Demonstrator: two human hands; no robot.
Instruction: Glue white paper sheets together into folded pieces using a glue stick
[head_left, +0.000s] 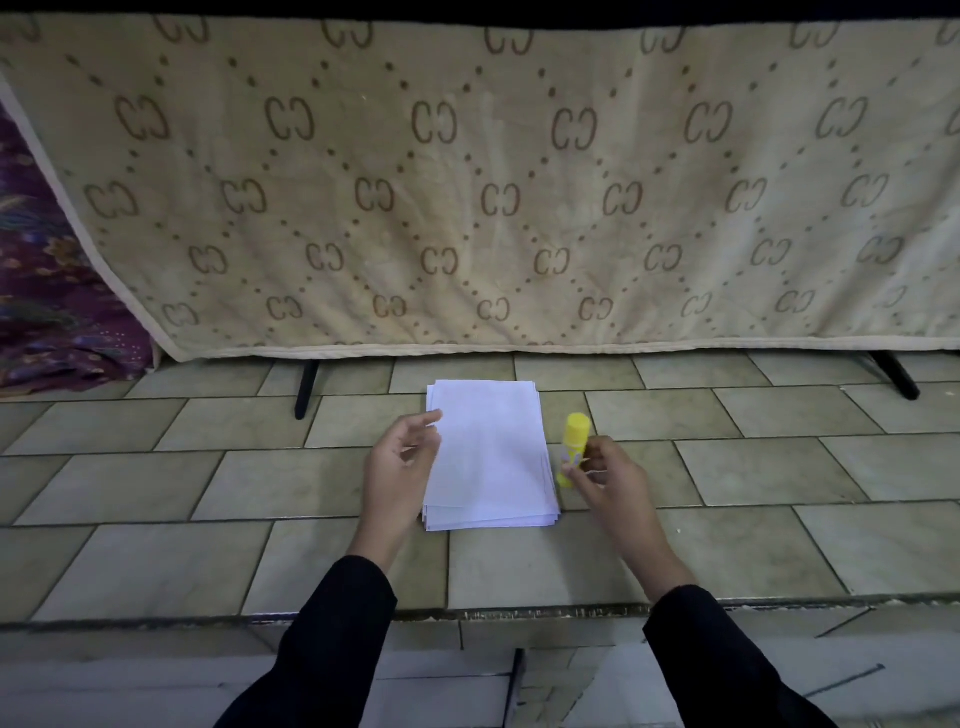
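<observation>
A stack of white paper sheets (493, 452) lies flat on the tiled floor in front of me. A yellow glue stick (572, 441) with its cap on stands upright just right of the stack. My right hand (608, 480) is at the stick's lower part, thumb and fingers closing round it. My left hand (400, 467) hovers at the stack's left edge with fingers loosely curved, fingertips at the edge of the top sheet; it holds nothing that I can see.
A beige patterned blanket (467, 197) hangs over a frame behind the paper, with black legs (306, 389) on the floor at left and right. Purple fabric (47, 291) lies far left. A step edge (467, 616) runs across the floor near me.
</observation>
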